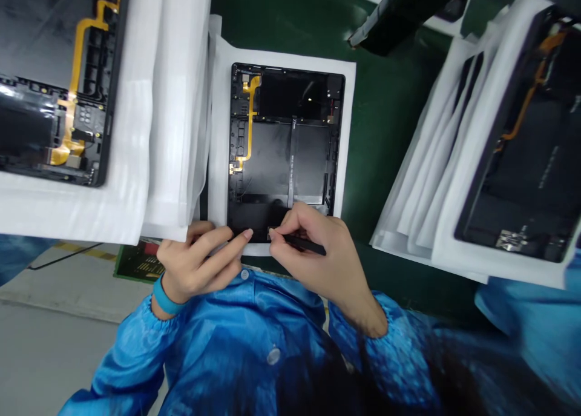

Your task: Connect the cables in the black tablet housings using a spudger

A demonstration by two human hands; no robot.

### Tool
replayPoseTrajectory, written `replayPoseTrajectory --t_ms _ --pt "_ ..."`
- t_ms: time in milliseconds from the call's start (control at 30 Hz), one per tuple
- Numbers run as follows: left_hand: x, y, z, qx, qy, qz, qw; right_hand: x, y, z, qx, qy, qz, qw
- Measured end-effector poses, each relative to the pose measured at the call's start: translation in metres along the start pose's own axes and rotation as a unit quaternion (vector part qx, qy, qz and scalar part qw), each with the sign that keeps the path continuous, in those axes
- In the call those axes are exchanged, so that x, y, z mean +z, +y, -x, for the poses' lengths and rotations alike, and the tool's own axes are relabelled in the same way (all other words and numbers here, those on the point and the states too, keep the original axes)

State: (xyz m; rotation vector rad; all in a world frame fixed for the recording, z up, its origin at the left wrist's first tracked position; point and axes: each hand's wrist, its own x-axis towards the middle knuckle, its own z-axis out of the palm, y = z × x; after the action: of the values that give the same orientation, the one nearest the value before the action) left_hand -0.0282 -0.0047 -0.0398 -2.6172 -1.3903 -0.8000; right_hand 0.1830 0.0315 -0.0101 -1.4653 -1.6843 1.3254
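An opened tablet point(267, 161) lies in front of me on a white foam sheet point(347, 101). An orange flex cable point(250, 119) runs down its left side, and a dark flat cable point(292, 161) crosses its middle. My right hand point(313, 237) pinches a slim black pen-like tool point(305, 244), its exact kind unclear. The fingertips are at the tablet's near edge, beside a small light-coloured part point(269, 231). My left hand point(204, 258) rests at the near left corner with fingers apart, holding nothing visible; its index fingertip lies on or just over the edge.
At left, a high stack of white foam sleeves point(175, 113) carries another opened tablet point(31, 101). To the right leans a stack of foam sheets point(436, 161) with a further tablet point(521, 180). A dark bar point(394, 16) juts in above the green table point(376, 119). A blue sleeve point(526, 319) shows at lower right.
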Motion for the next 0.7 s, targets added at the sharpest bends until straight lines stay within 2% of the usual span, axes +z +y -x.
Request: replayPoseTrajectory --t_ms 233,433,567,700 --pt "-0.001 0.000 -0.002 0.034 -0.020 -0.025 0.999 -0.002 0.003 0.001 -0.007 -0.008 -0.010 1.000" --pt "-0.001 0.003 -0.004 0.004 -0.052 -0.051 0.997 -0.001 0.005 0.005 -0.011 0.019 0.003 1.000" --pt "-0.004 0.005 -0.005 -0.003 -0.086 -0.058 0.995 0.003 0.009 0.011 -0.058 0.042 0.040 0.997" --pt "-0.006 0.007 -0.005 -0.009 -0.097 -0.074 0.993 0.009 0.012 0.017 -0.130 0.048 0.096 0.986"
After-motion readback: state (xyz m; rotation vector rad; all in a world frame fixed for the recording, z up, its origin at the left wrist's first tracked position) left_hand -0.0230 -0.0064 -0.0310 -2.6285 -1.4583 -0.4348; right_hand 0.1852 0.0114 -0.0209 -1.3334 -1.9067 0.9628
